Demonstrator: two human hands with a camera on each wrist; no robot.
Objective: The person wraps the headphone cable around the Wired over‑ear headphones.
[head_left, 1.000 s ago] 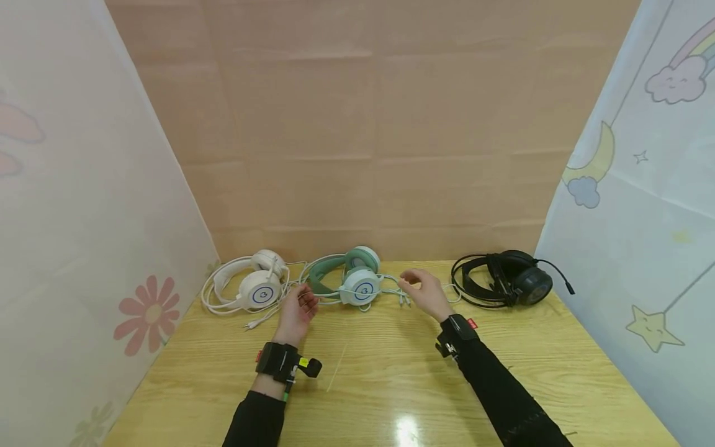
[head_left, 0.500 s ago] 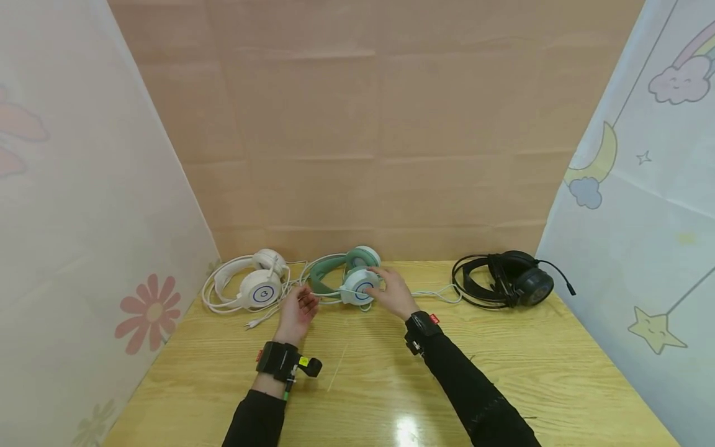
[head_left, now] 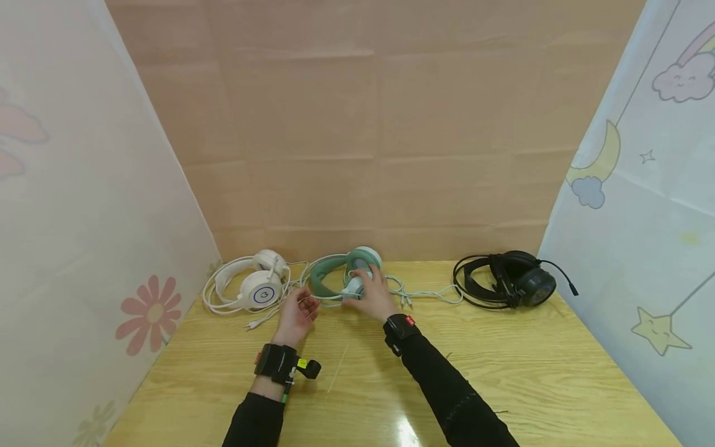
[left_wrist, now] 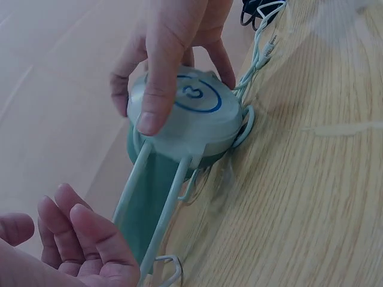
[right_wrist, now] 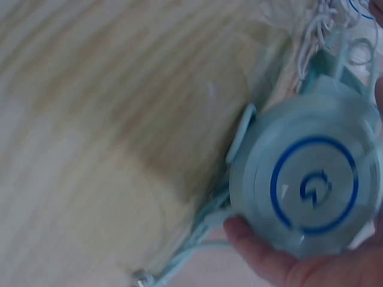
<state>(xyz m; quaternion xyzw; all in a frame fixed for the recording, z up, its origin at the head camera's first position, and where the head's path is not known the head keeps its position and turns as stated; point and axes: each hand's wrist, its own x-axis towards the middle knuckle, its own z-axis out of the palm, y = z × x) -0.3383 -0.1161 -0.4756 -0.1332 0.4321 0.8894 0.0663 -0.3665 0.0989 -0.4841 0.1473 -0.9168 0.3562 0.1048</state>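
Observation:
Green-and-white headphones point(head_left: 324, 277) lie on their side in the middle of the table. My right hand point(head_left: 377, 301) grips the near ear cup, fingers and thumb spread round its rim. In the left wrist view the white ear cup point(left_wrist: 197, 128) with its blue ring shows under that hand. The right wrist view has a fingertip point(right_wrist: 242, 233) pressed at the cup's edge. My left hand point(head_left: 296, 316) is beside the headband's left end, palm up, fingers loosely curled and holding nothing. Pale green cable point(head_left: 421, 293) trails right from the headphones, its plugs lying on the table.
White headphones point(head_left: 260, 289) with a coiled cable lie to the left, close to my left hand. Black headphones point(head_left: 533, 285) with a microphone boom are at the right. A brown paper wall point(head_left: 374, 124) stands right behind the row, with printed panels at both sides.
My right hand has moved left from over the cable plugs to the green-and-white headphones and taken hold of the near ear cup. My left hand has stayed almost still.

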